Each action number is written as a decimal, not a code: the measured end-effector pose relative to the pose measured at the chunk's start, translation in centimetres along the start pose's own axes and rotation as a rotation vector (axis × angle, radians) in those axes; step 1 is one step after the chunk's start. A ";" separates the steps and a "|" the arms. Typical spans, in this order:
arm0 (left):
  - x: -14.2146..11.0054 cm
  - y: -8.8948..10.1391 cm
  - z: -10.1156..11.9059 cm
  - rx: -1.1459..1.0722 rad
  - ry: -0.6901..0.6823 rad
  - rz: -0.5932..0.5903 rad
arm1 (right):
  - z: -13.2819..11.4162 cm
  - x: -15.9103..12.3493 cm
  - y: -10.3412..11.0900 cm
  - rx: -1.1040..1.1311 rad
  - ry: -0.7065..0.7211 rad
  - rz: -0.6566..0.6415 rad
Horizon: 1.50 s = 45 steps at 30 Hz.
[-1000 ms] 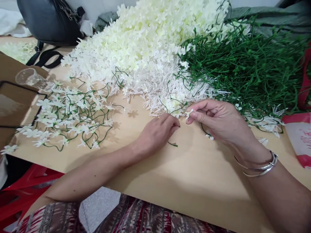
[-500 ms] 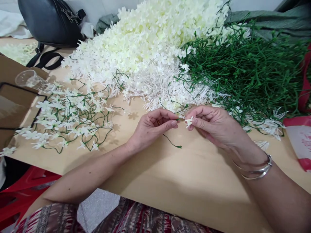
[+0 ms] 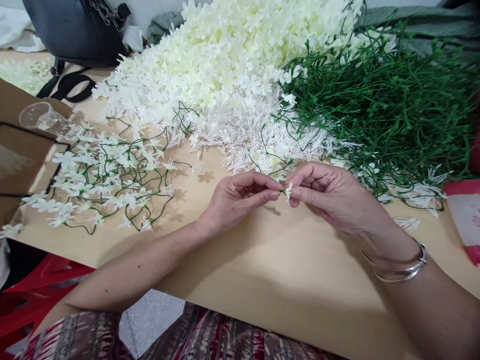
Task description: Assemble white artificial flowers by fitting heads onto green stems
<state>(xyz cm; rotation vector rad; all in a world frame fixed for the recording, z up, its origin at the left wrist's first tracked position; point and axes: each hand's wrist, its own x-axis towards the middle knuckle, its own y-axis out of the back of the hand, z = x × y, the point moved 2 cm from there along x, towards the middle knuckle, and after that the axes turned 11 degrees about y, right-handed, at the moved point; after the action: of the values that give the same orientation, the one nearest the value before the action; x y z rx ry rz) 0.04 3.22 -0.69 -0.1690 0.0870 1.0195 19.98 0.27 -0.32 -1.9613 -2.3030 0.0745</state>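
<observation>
My left hand (image 3: 236, 200) is pinched shut over the tan board (image 3: 285, 280); the thin green stem it held a moment ago is hidden in its fingers. My right hand (image 3: 333, 195) pinches a small white flower (image 3: 288, 190) right against the left fingertips. Just behind both hands lies a big heap of loose white flowers (image 3: 225, 70). A pile of bare green stems (image 3: 382, 105) is at the back right. Finished stems with flowers (image 3: 108, 180) lie spread to the left.
A black bag (image 3: 71, 30) with straps sits at the back left. A clear plastic cup (image 3: 37, 117) lies on a brown box (image 3: 22, 150) at the left edge. A red and white bag (image 3: 465, 215) is at the right edge. A red stool (image 3: 33, 295) stands below the board.
Both hands lifted off the board and came together. The green stem end that hung below the left hand is now out of sight, and the flower sits against the left fingertips.
</observation>
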 end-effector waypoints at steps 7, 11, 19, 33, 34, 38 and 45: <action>0.0 -0.1 -0.4 -0.050 0.025 0.003 | -0.3 -0.1 -0.4 -0.101 0.039 0.019; 0.2 -0.1 -0.9 -0.105 0.039 0.000 | -0.1 -0.3 -0.8 -0.143 0.063 0.058; 0.0 -0.4 -1.6 -0.057 0.034 0.006 | 0.5 -0.4 -1.0 -0.143 0.028 0.034; -0.1 -0.4 -1.3 0.058 0.058 -0.004 | 1.2 -0.2 0.1 -0.013 0.023 0.073; -0.1 -0.4 -1.3 0.071 0.060 -0.010 | 1.2 -0.2 0.1 -0.014 0.021 0.076; -0.1 -0.4 -1.3 0.064 0.065 -0.031 | 1.1 -0.2 -0.1 -0.013 0.016 0.088; -0.2 -0.4 -1.5 0.124 0.062 -0.006 | 1.2 -0.2 -0.1 0.009 -0.007 0.090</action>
<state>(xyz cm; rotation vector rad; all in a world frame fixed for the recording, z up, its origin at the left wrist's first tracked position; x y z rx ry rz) 0.31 2.61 -2.14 -0.0872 0.2055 0.9999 19.75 0.09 -1.51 -2.0635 -2.2134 0.0993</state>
